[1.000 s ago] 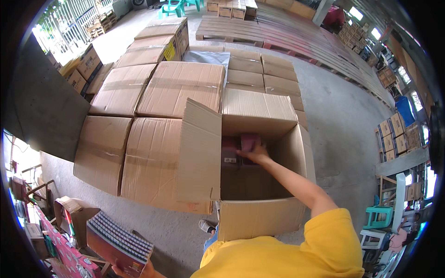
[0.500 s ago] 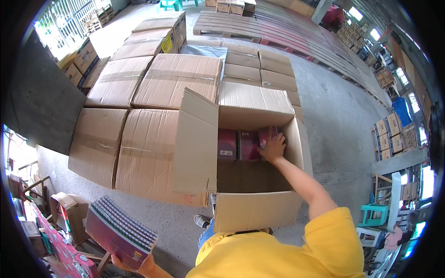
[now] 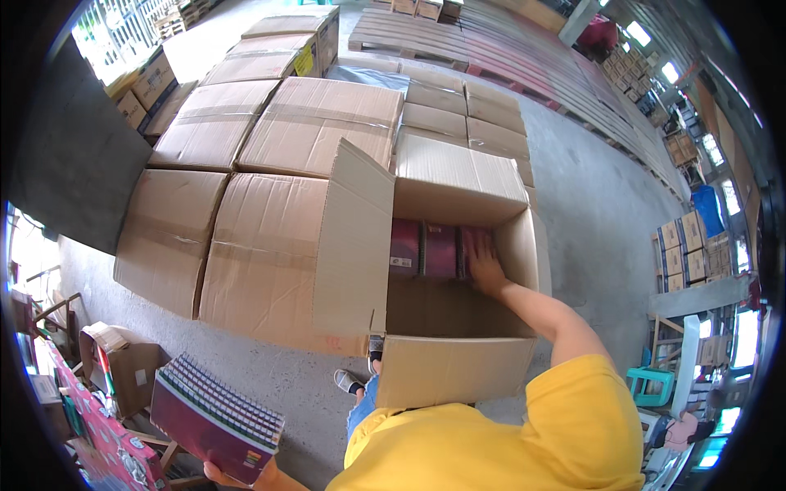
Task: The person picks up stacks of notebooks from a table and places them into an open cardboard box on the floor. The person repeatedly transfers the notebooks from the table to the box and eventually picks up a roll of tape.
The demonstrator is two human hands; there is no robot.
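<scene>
Right grip flat, unclosed on notebook, box's 1 o'clock: press it square. Left grip, 7 o'clock, clamped on spiral stack.

The open box is of matt cardboard. The notebook covers look smooth and slightly glossy. The floor is rough concrete.
</scene>
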